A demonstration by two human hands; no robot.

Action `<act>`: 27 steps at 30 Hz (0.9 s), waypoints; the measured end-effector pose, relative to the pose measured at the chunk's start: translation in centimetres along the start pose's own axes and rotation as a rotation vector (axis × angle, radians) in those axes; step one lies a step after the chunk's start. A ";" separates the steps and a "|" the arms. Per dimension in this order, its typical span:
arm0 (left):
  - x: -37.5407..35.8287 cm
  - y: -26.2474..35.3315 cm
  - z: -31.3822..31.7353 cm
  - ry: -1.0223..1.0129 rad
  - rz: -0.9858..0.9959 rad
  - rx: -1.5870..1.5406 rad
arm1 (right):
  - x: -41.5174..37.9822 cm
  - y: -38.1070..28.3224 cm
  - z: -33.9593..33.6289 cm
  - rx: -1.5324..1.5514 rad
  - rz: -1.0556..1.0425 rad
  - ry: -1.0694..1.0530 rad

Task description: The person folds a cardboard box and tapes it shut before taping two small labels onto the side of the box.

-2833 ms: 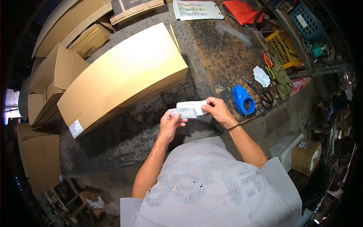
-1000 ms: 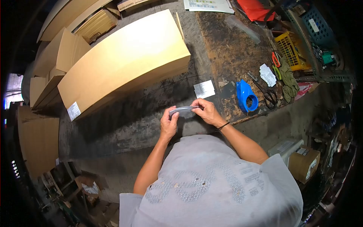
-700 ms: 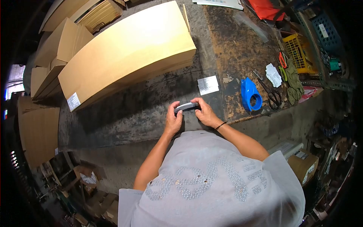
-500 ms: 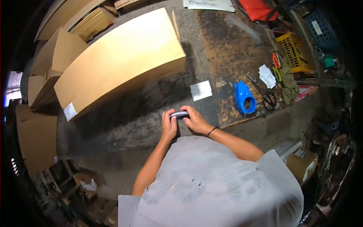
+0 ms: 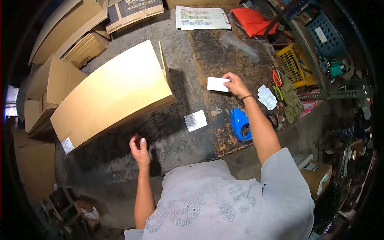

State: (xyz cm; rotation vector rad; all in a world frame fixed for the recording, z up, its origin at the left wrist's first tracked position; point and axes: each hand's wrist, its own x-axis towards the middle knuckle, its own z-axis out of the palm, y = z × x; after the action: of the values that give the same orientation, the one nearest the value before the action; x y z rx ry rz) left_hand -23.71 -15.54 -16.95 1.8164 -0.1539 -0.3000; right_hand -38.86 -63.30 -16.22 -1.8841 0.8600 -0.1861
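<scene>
Out over the right part of the workbench, my right hand (image 5: 235, 85) pinches a white rectangular card (image 5: 217, 84) by its right end. The card's visible face is blank. My left hand (image 5: 140, 152) is raised over the dark near part of the bench, fingers loosely curved and apart, with nothing in it. Just beyond it lies a long closed cardboard box (image 5: 116, 96) with a small printed label (image 5: 67, 145) on its near-left corner. Between my hands, a few printed paper labels (image 5: 195, 121) lie overlapping on the bench.
Beneath my right forearm lies a blue tape dispenser (image 5: 240, 124). Further right are more paper labels (image 5: 267, 97), orange-handled scissors (image 5: 277, 78), a green cloth (image 5: 294, 100) and a yellow basket (image 5: 291, 64). An open carton (image 5: 60, 82) stands left; printed sheets (image 5: 202, 18) lie at the back.
My hands have parted. The right has carried the thin object both were holding outward to the right, and the left has let go and moved left. My view has shifted too.
</scene>
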 end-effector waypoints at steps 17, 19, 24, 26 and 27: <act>7.6 6.8 -1.9 0.016 0.078 0.575 | -9.3 -5.7 10.6 -0.640 -0.358 -0.339; 5.8 4.4 -2.6 0.138 0.351 0.650 | -9.1 -4.7 10.9 -0.613 -0.363 -0.327; -6.1 1.4 4.3 -0.514 0.436 0.853 | -8.2 -4.3 11.2 -0.538 -0.365 -0.343; -8.7 -2.4 5.8 -0.623 0.540 0.922 | -7.7 -3.6 11.0 -0.470 -0.336 -0.338; -8.2 -2.8 4.7 -0.610 0.538 0.920 | -7.6 -3.3 10.9 -0.435 -0.320 -0.346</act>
State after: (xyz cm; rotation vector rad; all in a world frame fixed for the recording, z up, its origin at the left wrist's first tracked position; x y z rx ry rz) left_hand -33.03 -17.06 -19.72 2.4112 -1.3683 -0.4258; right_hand -37.56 -49.72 -16.73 -2.3670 0.3760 0.1449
